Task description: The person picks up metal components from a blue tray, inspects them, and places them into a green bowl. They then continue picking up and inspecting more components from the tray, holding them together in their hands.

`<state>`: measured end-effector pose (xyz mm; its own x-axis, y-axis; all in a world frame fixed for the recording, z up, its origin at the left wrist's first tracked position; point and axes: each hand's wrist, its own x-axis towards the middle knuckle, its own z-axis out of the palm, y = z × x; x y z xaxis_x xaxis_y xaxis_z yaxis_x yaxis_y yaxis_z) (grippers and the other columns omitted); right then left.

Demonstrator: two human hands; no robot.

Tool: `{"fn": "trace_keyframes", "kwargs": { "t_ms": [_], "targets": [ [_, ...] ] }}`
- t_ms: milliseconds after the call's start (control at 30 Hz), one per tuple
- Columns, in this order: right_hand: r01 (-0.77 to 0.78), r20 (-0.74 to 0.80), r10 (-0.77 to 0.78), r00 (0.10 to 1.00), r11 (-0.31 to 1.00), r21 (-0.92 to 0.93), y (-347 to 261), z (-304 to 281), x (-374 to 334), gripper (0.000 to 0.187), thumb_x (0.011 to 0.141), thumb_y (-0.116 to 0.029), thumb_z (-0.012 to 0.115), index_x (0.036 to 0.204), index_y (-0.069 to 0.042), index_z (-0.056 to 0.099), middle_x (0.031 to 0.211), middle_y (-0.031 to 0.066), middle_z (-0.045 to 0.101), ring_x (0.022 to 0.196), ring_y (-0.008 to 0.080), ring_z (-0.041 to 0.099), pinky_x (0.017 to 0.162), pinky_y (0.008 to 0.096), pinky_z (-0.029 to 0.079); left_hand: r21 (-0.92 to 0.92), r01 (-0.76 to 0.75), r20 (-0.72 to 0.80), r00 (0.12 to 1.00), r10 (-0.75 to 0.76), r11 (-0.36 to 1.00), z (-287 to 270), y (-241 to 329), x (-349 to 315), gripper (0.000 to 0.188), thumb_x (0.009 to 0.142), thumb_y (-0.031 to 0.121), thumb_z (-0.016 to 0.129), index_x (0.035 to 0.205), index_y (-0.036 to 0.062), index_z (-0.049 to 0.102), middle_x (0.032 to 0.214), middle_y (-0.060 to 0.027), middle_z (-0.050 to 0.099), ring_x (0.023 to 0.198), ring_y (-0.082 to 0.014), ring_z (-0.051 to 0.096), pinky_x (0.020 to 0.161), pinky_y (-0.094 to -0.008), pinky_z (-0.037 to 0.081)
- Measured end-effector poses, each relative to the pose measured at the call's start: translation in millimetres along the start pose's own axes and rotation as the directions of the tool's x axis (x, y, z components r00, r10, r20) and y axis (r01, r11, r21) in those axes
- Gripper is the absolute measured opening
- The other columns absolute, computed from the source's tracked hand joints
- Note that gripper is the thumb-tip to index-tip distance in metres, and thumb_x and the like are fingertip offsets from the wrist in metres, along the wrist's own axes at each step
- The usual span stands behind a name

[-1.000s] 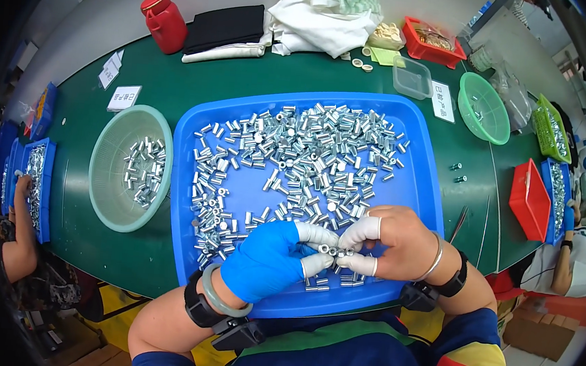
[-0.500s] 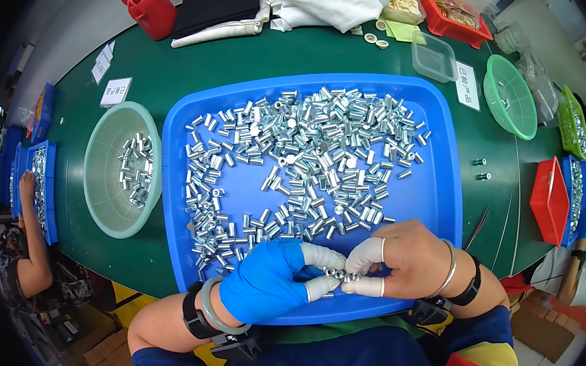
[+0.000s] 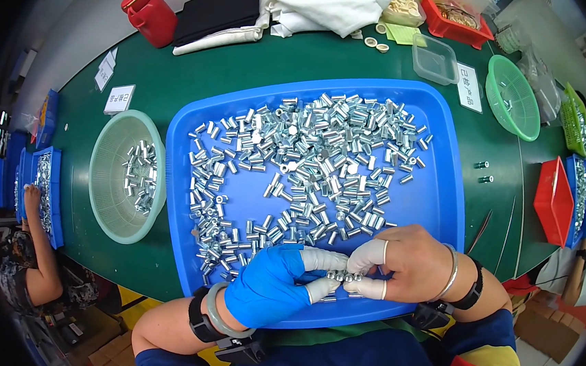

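Note:
Above the near edge of a big blue tray [image 3: 452,189], both hands meet at the fingertips. My left hand [image 3: 271,284], in a blue glove with white finger covers on thumb and finger, pinches a short row of small shiny metal rivet nuts [image 3: 345,276]. From the other side my right hand [image 3: 411,261], bare apart from white finger covers, closes on the same row. Their round ends show between the fingertips; fingers hide the rest. Many loose rivet nuts [image 3: 317,143] lie heaped in the tray, thickest toward its far side.
Left of the tray stands a pale green basket [image 3: 103,195] with rivet nuts inside. At right are two loose rivet nuts [image 3: 486,179], a green basket [image 3: 505,110] and a red bin [image 3: 553,200]. A red jug [image 3: 153,24] and folded black cloth [image 3: 217,13] sit behind.
The whole view has shifted slightly down and right. My fingers have moved a little around the rivet nuts, which now sit in a straighter row; both hands keep their pinch.

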<state>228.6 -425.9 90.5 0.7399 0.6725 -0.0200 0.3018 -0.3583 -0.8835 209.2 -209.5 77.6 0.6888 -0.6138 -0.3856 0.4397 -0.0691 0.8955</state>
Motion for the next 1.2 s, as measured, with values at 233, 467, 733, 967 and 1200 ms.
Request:
{"fn": "trace_keyframes", "kwargs": {
  "t_ms": [233,467,733,967,1200],
  "targets": [
    [0.166,-0.025,-0.176,0.984,0.959,-0.228,3,6,4,0.025,0.071,-0.016,0.075,0.092,-0.009,0.064,0.065,0.0042,0.061,0.056,0.018,0.059,0.049,0.026,0.045,-0.402,0.158,0.151,0.983,-0.104,0.902,0,2,8,0.027,0.085,0.011,0.056,0.111,0.0022,0.059,0.094,-0.0053,0.062,0.086,-0.0107,0.057,0.073,-0.024,0.048],
    [0.034,-0.178,-0.051,0.983,0.995,-0.099,-10,-8,-6,0.032,0.069,-0.009,0.074,0.099,-0.008,0.064,0.066,0.0051,0.06,0.057,0.0202,0.058,0.051,0.0293,0.046,-0.525,0.142,0.06,0.99,-0.13,0.839,-7,4,10,0.023,0.087,0.023,0.051,0.097,0.0039,0.06,0.086,-0.004,0.061,0.072,-0.0092,0.053,0.06,-0.0213,0.043],
    [0.181,0.173,-0.087,0.981,0.734,-0.655,1,-11,-38,0.028,0.064,-0.006,0.068,0.091,-0.007,0.067,0.071,0.0039,0.057,0.067,0.0217,0.056,0.059,0.033,0.048,-0.568,-0.021,-0.03,1.0,0.005,0.822,-17,3,9,0.018,0.088,0.022,0.049,0.086,0.0061,0.059,0.076,-0.0031,0.058,0.059,-0.007,0.047,0.046,-0.0178,0.034],
    [0.324,0.34,-0.103,0.935,0.642,-0.695,2,-9,-30,0.022,0.064,-0.008,0.064,0.086,-0.007,0.065,0.072,0.0042,0.054,0.071,0.0214,0.054,0.059,0.0329,0.046,-0.569,-0.107,-0.076,0.994,0.078,0.816,-18,3,6,0.017,0.088,0.02,0.049,0.086,0.0061,0.059,0.075,-0.003,0.058,0.057,-0.0066,0.046,0.044,-0.0169,0.031],
    [0.265,0.265,-0.122,0.956,0.742,-0.615,-3,-4,-17,0.022,0.062,-0.009,0.066,0.083,-0.007,0.062,0.067,0.004,0.05,0.067,0.0221,0.053,0.058,0.0326,0.046,-0.551,-0.1,-0.12,0.992,0.039,0.829,-19,5,4,0.017,0.088,0.02,0.051,0.087,0.0058,0.059,0.075,-0.0029,0.058,0.058,-0.0071,0.048,0.045,-0.0167,0.032]
  ]
}}
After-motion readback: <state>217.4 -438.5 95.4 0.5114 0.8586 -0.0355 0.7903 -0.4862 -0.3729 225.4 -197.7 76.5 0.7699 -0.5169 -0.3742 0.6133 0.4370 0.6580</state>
